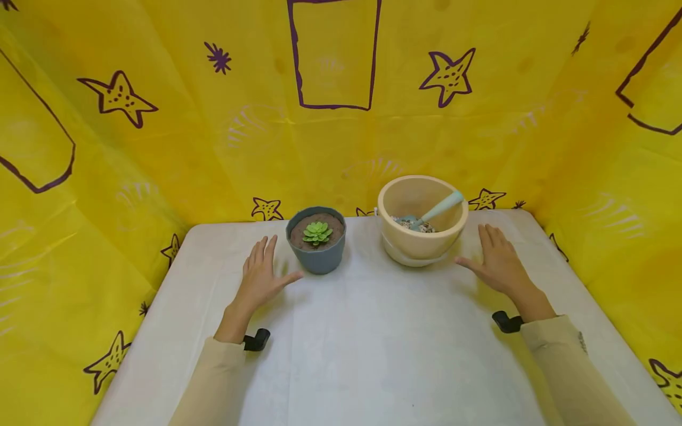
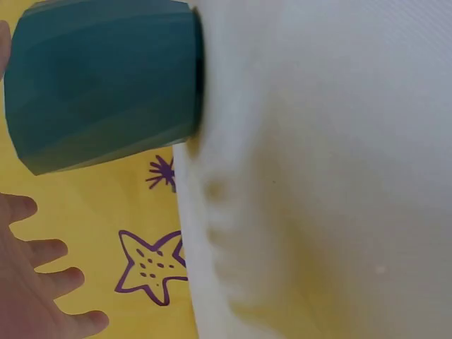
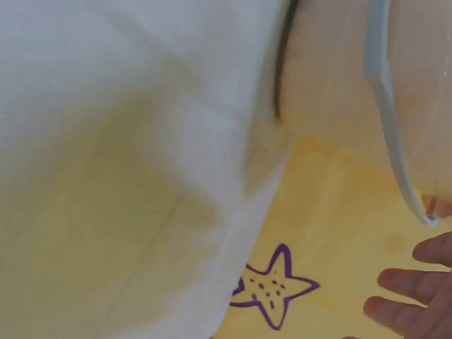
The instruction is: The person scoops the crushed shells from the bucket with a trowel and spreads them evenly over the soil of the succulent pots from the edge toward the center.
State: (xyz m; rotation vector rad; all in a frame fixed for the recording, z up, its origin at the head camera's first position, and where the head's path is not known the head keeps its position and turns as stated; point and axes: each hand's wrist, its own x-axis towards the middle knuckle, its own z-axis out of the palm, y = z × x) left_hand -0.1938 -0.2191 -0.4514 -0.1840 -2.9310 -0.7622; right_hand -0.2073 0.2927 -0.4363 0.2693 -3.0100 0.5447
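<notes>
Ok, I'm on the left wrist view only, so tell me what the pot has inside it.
Observer: A small green plant sits in the top of the pot.
Operator: Name what stands to the right of that.
Observer: A cream bucket, with a gap between the two.
Operator: Report whether the right hand holds anything.
Observer: It holds nothing; its fingers are spread beside the bucket.

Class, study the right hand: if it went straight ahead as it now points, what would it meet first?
The right hand would likely meet the cream bucket, thumb first, though depth is unclear.
</notes>
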